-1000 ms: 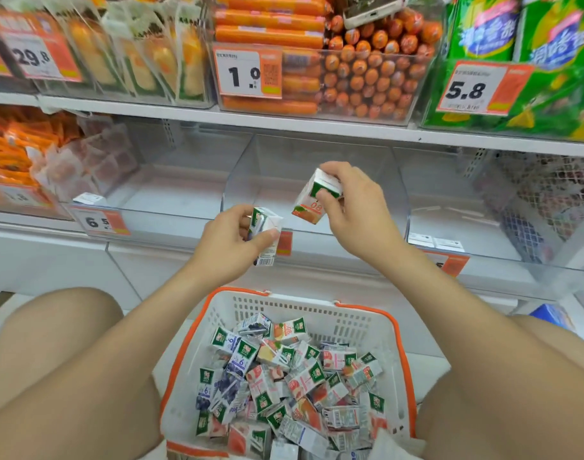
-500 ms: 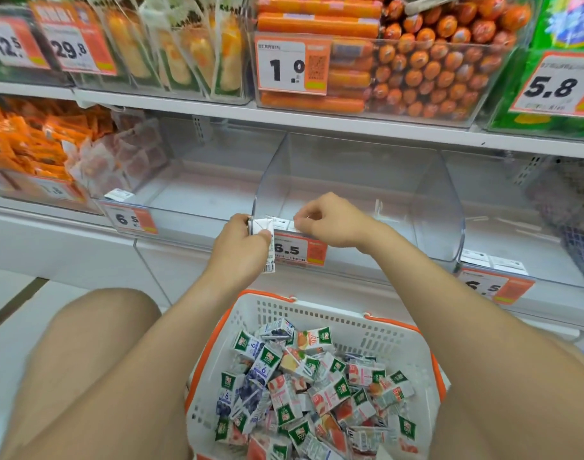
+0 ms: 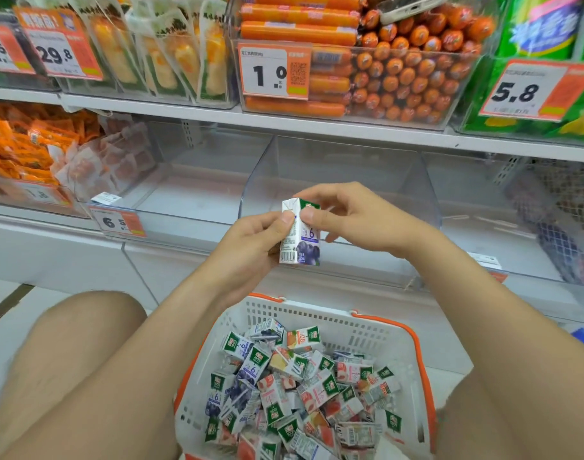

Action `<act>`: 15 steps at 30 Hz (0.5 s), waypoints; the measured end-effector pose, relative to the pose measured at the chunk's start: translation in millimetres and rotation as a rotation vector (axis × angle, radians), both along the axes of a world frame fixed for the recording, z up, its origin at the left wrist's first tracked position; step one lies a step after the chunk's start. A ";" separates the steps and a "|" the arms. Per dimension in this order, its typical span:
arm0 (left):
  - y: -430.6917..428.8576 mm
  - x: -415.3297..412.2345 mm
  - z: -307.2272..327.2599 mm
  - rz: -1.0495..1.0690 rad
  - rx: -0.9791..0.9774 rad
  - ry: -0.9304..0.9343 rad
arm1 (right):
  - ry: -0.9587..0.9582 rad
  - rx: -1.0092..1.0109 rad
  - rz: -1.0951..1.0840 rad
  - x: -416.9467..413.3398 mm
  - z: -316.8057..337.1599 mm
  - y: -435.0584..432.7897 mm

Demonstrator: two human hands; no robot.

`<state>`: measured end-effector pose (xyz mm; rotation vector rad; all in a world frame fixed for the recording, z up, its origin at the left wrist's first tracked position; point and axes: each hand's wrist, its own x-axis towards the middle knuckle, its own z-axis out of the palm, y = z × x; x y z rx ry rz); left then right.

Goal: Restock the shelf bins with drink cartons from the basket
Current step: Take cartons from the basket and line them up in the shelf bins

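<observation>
Drink carton [image 3: 304, 250]: small white carton with a green top and a blueberry picture. It is upright, held in the air before the middle bin's front lip and above the basket, barcode side turned left.
Left hand [image 3: 250, 247]: grips the carton's left side, thumb pressed on the front face, fingers curled round behind.
Right hand [image 3: 357, 220]: pinches the carton's upper right part between thumb and forefinger; the other fingers curl loosely beside it.
Basket [image 3: 317, 315]: white perforated plastic with an orange rim, low between the person's legs and below both hands.
Loose cartons [image 3: 293, 386]: heaped in the basket at all angles, with blueberry, peach and yellow-fruit prints mixed.
Middle bin [image 3: 420, 194]: clear plastic, on the lower shelf directly behind the hands.
Left bin [image 3: 184, 197]: clear plastic, just beside the middle bin, with a 6.5 price tag [image 3: 118, 222] on its front.
Sausage bin [image 3: 400, 71]: clear, on the upper shelf above the middle bin, packed with orange-wrapped sausages; a 1.0 price tag [image 3: 272, 73] hangs on its front.
Green packs [image 3: 542, 24]: upper shelf, far right, behind a 5.8 price tag [image 3: 522, 91].
Orange packets [image 3: 18, 144]: lower shelf, far left, with pale sachets [image 3: 111, 164] piled beside them.
Left thigh [image 3: 85, 360]: bare, left of the basket.
</observation>
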<state>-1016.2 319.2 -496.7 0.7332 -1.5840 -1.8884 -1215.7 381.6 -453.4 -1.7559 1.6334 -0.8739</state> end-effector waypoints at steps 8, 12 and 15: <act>48.1 -57.5 2.4 -0.008 -0.085 -0.044 | -0.026 0.008 -0.216 -52.1 2.6 70.0; 75.6 -98.9 3.4 -0.041 -0.406 -0.158 | 0.099 -0.059 -0.323 -86.6 14.4 112.6; 94.9 -130.5 -4.6 0.028 -0.684 -0.221 | 0.140 -0.148 -0.511 -122.6 20.8 142.4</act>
